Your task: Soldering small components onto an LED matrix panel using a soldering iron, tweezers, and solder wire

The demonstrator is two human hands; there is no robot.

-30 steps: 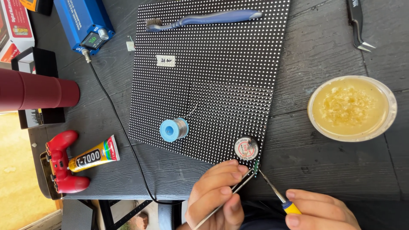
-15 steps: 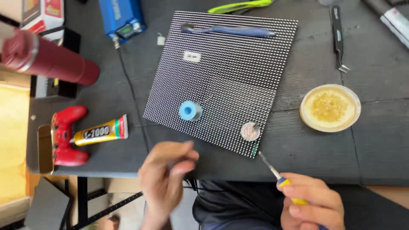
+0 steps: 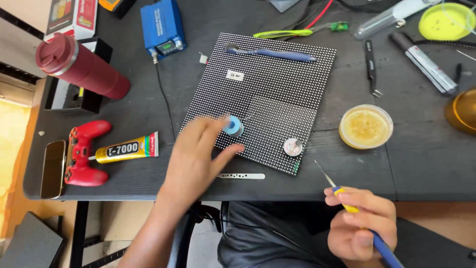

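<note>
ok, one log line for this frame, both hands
left hand: open, reaching over blue solder spool on LED panel | right hand: gripping soldering iron, tip off panel | metal strip on table

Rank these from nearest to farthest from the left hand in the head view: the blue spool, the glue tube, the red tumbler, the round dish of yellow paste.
1. Blue spool, at the fingertips of the left hand, on the dotted panel.
2. Glue tube, to its left.
3. Round dish, off to the right.
4. Red tumbler, far upper left.
</note>
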